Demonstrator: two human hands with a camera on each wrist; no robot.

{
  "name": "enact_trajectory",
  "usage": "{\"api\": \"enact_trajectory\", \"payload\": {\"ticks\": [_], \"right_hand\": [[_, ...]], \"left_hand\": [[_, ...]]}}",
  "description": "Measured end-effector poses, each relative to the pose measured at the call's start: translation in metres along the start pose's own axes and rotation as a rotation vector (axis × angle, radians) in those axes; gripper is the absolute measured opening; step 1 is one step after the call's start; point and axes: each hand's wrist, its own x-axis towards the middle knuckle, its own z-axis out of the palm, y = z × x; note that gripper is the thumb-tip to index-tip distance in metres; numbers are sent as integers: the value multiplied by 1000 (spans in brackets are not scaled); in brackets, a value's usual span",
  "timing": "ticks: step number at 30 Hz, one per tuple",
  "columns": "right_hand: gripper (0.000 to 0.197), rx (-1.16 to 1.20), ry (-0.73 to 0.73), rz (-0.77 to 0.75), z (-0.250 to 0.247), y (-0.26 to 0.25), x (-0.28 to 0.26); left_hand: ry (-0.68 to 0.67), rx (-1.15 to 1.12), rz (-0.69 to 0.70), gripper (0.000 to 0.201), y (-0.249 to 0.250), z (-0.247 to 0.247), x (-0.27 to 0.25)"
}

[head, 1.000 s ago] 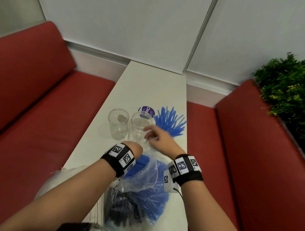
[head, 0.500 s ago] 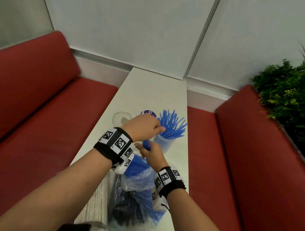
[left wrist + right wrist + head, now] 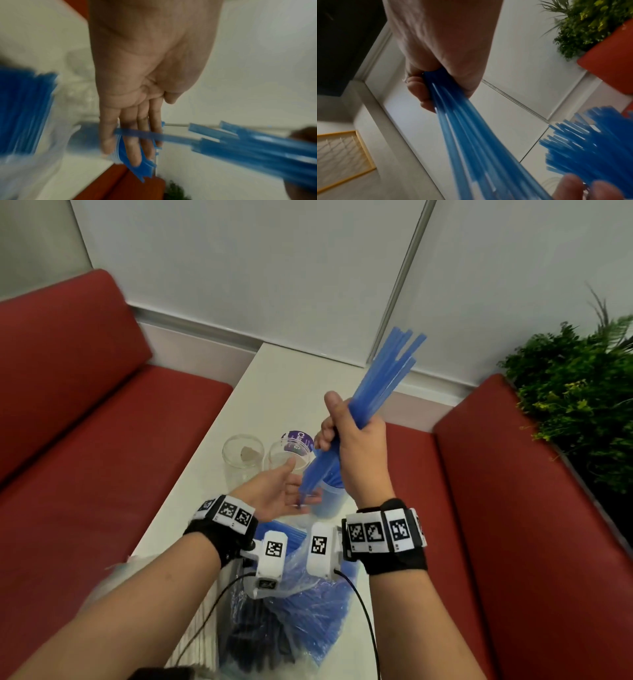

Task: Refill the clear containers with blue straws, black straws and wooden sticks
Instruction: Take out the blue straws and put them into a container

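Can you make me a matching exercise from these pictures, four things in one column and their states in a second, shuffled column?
Things:
1. right hand
2. left hand
3. leftmost clear container
4. plastic bag

States:
A. lies on the table near the person, with straws inside
B. open, palm up, fingers at the bundle's lower ends
C. grips a bundle of blue straws
D. stands on the table, holding no straws

Pairs: 1-C, 2-B, 3-D, 4-A
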Motion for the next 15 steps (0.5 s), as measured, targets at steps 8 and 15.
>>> {"api": "enact_trajectory", "payload": {"ticks": [8, 15], "right_hand": [[30, 1, 30, -9, -4, 0, -3], [29, -139, 79, 71, -4, 35, -13]], "left_hand": [[-40, -377, -126, 58, -23, 1, 13], [-122, -557, 45, 29, -7, 22, 8]]}}
